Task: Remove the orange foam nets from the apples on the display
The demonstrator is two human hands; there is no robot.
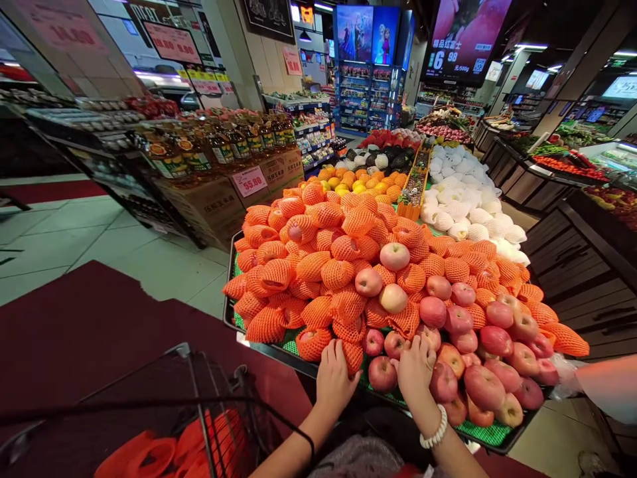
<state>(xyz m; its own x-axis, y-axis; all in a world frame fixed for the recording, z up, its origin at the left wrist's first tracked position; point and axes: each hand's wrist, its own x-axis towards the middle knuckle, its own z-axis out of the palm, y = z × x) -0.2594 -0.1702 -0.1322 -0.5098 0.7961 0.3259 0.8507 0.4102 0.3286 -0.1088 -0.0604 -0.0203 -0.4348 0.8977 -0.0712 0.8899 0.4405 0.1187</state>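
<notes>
My left hand (336,377) is at the front edge of the fruit stand, its fingers bent over an apple in an orange foam net (353,355). To its right, my right hand (415,372), with a pale beaded bracelet at the wrist, has its fingers curled down at a bare red apple (395,344); the thumb touches that side, and the hand partly hides the grip. Another bare apple (382,374) lies between my hands. Bare red apples (482,387) fill the right front, while net-wrapped apples (308,265) are heaped at the left and behind.
A shopping cart (199,392) holding orange foam nets (164,455) stands at lower left. Behind the apples are oranges (393,179) and white-netted fruit (462,206). Oil bottles (219,146) stand on cartons at the left. Wooden produce stands (587,252) line the right.
</notes>
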